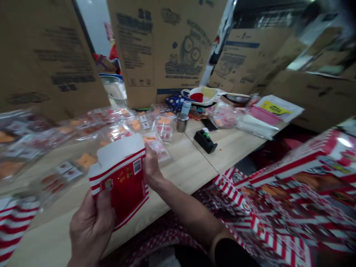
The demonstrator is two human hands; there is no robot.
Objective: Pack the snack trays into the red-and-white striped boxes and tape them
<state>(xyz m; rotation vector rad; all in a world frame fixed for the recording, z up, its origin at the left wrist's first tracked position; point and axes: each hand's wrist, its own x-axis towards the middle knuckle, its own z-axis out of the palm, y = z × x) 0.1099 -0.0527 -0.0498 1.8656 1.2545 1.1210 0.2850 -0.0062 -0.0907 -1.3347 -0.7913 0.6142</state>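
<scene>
So, from where I stand, both bare hands are on a flat carton of red card with white-and-red striped edges [128,200], which is held tilted above the near side of a pale wooden bench [189,170]. The left hand [93,218] has its grip clasped on the carton's left side, thumb lying across the red front. The right hand [152,167] grasps the opposite edge near the top, its fingertips partly hidden from me. A plain white flap stands up at the carton's upper end, and a barcode shows in the upper right corner of its front.

Beyond the carton, clear plastic packets with orange pieces and small printed sachets [162,128] spread along the bench. Farther right, a silver metal cylinder with a pale blue top [182,120] stands upright, near a black tape dispenser with a green-centred roll [205,141]. Large brown cardboard boxes with dark printing [167,48] wall off the back. Red-and-white striped boxes with food pictures [303,181] crowd the right side, some of them blurred.
</scene>
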